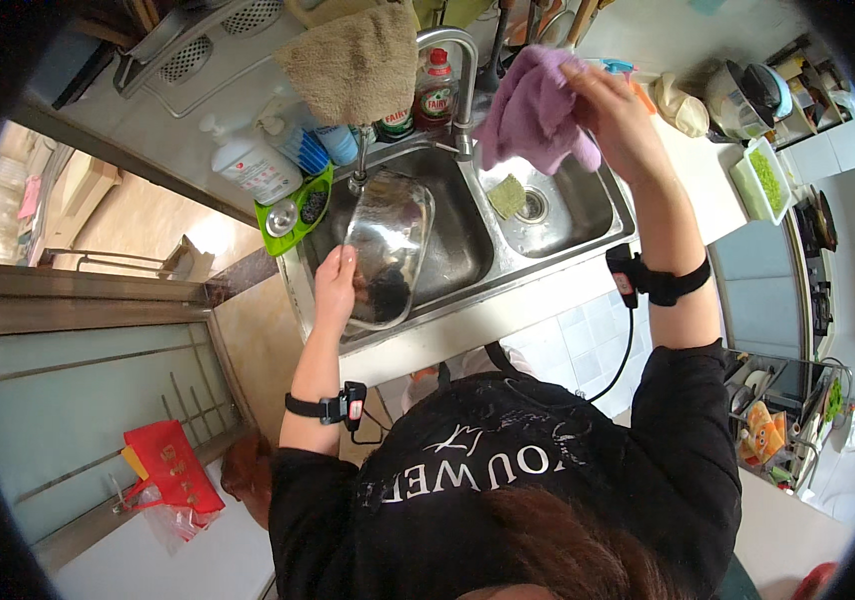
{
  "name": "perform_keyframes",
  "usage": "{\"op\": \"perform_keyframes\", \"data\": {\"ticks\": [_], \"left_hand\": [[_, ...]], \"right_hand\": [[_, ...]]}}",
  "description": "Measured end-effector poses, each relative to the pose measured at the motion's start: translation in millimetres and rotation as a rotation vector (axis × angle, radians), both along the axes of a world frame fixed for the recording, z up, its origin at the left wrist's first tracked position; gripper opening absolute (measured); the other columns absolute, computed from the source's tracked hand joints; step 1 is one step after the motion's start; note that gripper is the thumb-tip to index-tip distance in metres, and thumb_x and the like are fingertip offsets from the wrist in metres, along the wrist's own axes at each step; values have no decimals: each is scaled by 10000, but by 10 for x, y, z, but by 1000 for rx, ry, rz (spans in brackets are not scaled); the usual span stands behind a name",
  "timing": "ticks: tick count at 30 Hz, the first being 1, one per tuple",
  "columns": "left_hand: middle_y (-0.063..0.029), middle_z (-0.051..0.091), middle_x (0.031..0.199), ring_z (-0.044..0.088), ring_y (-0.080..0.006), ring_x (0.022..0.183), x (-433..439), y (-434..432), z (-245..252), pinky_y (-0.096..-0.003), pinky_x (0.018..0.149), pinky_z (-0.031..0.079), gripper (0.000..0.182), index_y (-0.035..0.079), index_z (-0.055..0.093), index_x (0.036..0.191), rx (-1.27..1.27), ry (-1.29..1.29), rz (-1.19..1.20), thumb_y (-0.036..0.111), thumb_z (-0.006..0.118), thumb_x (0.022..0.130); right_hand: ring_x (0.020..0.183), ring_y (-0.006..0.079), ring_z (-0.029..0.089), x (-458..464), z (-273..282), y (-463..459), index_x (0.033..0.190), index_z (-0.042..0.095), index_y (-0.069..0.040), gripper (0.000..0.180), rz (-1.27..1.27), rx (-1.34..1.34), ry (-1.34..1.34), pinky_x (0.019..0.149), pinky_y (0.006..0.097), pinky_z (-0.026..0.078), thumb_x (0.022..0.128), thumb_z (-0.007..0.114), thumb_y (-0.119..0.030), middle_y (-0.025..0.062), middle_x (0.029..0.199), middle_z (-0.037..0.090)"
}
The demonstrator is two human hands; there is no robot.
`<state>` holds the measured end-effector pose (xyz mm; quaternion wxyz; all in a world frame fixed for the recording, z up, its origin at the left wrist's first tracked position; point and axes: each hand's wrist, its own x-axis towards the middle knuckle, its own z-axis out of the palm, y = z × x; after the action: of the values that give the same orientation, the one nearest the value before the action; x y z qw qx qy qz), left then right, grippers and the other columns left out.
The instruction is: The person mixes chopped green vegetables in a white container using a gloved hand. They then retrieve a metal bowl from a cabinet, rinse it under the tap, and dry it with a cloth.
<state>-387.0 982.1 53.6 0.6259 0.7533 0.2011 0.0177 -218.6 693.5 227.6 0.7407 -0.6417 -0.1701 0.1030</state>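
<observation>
My left hand (336, 289) grips the near left rim of a clear glass dish (390, 240), tilted over the larger left basin (465, 247) of a steel double sink. Raised above the right basin (577, 225), my right hand (611, 112) holds a bunched purple cloth (529, 112), which hangs down from the fingers. Under the cloth, a green scouring pad (507, 196) lies beside the drain (532, 204). The curved steel faucet (465, 90) stands between the dish and the cloth.
A beige towel (356, 64) hangs behind the left basin, near Fairy bottles (435, 94). A green corner tray (294, 217) and a white pump bottle (255, 165) sit at the sink's left. On the right counter are rubber gloves (681, 105) and a white container with green contents (763, 180).
</observation>
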Motion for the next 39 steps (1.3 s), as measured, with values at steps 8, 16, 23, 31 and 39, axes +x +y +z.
{"op": "perform_keyframes", "data": {"ticks": [8,16,23,31,39], "left_hand": [[17,400,556,420,-71,500,-104,-129,245,-227,410,376,338,72,428,698,-70,30,134,358,417,877],[8,424,593,424,-67,512,58,-377,419,-219,439,382,339,76,436,705,-93,-5,165,361,400,884],[36,402,614,393,-49,542,302,-744,512,-188,479,365,294,92,458,750,-335,18,183,339,389,894],[-29,503,594,488,-113,558,495,-1116,648,-285,523,393,517,3,526,757,232,-133,159,436,281,898],[-64,447,463,454,-122,412,370,-1218,862,-250,412,354,333,-1,444,662,580,-225,61,253,431,877]], "right_hand": [[679,234,567,205,-1194,152,862,575,19,301,-137,-869,-265,669,330,430,783,520,-265,182,712,579],[902,97,496,353,-1216,-297,1059,504,-14,293,109,-51,229,840,246,367,869,445,-230,19,980,548],[1005,208,479,-153,-1133,-312,907,572,-63,219,213,-346,-497,933,333,302,812,517,-252,59,939,560],[1092,202,425,-637,-1087,387,1051,512,-102,348,195,-626,-1175,998,542,122,759,512,-292,46,1068,519],[1121,264,411,-159,-1050,595,1066,502,-55,340,-197,-624,-931,955,478,242,783,426,-226,145,1111,499]]}}
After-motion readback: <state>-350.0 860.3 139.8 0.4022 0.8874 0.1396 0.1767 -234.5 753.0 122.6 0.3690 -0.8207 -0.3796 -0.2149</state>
